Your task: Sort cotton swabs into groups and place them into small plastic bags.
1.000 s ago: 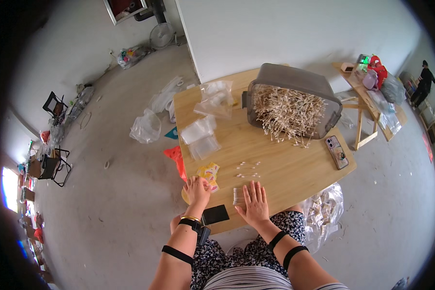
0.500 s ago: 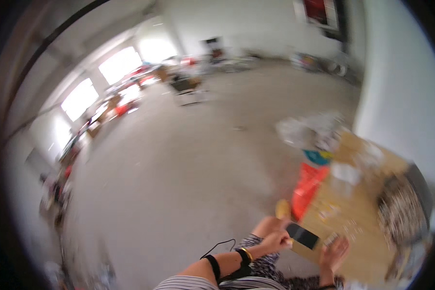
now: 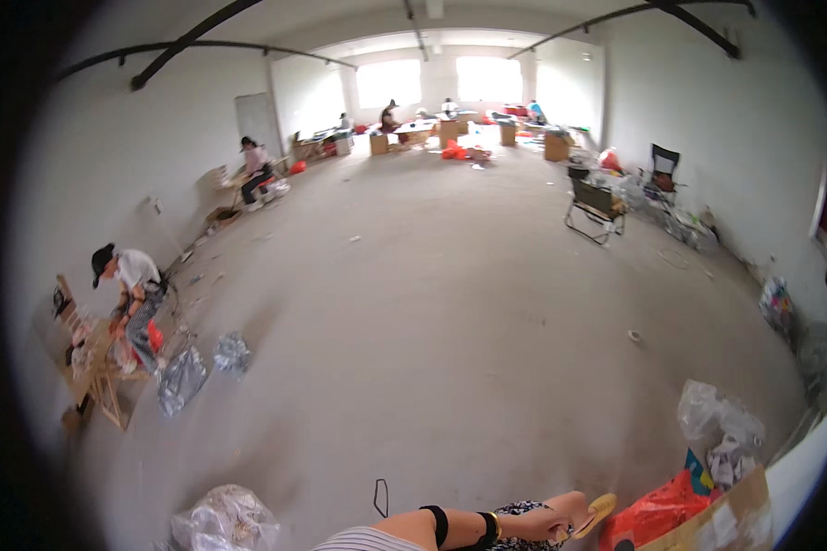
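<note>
My left hand (image 3: 551, 526) is low in the picture, right of the middle, just above my patterned trousers (image 3: 521, 511). Its fingers are curled together; a tiny pale bit shows by the fingertips, too small to name. Black bands and a gold-coloured bracelet (image 3: 496, 525) circle that arm. Close by is a yellow slipper (image 3: 599, 512) on my foot. A red plastic bag (image 3: 657, 511) hangs beside the brown worktable (image 3: 740, 514) at the lower right. My right hand is out of view.
Clear plastic bags (image 3: 721, 418) lie beyond the worktable, and another clear bag (image 3: 225, 519) sits at the lower left. A folding chair (image 3: 595, 207) stands farther off on the concrete floor (image 3: 413, 321). A person (image 3: 138, 285) works at a small table on the left; several others sit farther back.
The view has swung left and up, bringing the far room into sight. The worktable has shifted to the lower right corner, and my right hand and the dark flat rectangle have left the picture.
</note>
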Demonstrator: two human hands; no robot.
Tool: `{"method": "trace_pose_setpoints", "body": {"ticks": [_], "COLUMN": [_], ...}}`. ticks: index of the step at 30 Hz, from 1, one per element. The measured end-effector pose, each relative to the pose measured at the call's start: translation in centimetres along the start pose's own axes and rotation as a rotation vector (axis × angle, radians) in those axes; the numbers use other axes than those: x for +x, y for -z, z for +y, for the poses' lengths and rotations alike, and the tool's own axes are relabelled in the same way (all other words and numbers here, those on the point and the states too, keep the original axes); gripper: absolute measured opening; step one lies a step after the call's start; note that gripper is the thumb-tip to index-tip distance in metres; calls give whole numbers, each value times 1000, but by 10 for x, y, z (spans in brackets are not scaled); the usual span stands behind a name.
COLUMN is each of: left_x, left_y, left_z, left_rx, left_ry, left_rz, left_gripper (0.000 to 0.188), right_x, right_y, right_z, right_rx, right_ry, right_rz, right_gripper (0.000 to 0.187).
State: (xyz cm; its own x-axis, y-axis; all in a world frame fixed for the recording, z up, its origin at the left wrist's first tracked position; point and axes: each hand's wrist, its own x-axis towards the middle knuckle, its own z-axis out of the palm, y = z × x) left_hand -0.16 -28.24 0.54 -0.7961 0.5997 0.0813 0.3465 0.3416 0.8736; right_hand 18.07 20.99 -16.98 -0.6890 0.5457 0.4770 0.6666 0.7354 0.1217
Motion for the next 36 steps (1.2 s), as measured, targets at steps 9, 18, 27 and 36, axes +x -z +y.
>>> {"method": "trace_pose_setpoints", "body": {"ticks": [9,18,27,36], "left_x": [-76,-109,-119,-129], "left_y": [36,50,42,43], "left_z": [-47,-104,-114,-122], "left_rx": [43,-38,37,270], "left_ry": [272,593,594,684], "left_rz": [149,251,236,2], "left_gripper": [26,36,32,30], "right_x": [89,155,162,162], "right_y": [321,87,84,84], "right_z": [-212,-133,-154,-162], "right_rx": [235,246,372,482], "right_ry": [317,457,584,714], "right_rz": [96,188,218,226], "right_gripper": [67,58,50,41]}}
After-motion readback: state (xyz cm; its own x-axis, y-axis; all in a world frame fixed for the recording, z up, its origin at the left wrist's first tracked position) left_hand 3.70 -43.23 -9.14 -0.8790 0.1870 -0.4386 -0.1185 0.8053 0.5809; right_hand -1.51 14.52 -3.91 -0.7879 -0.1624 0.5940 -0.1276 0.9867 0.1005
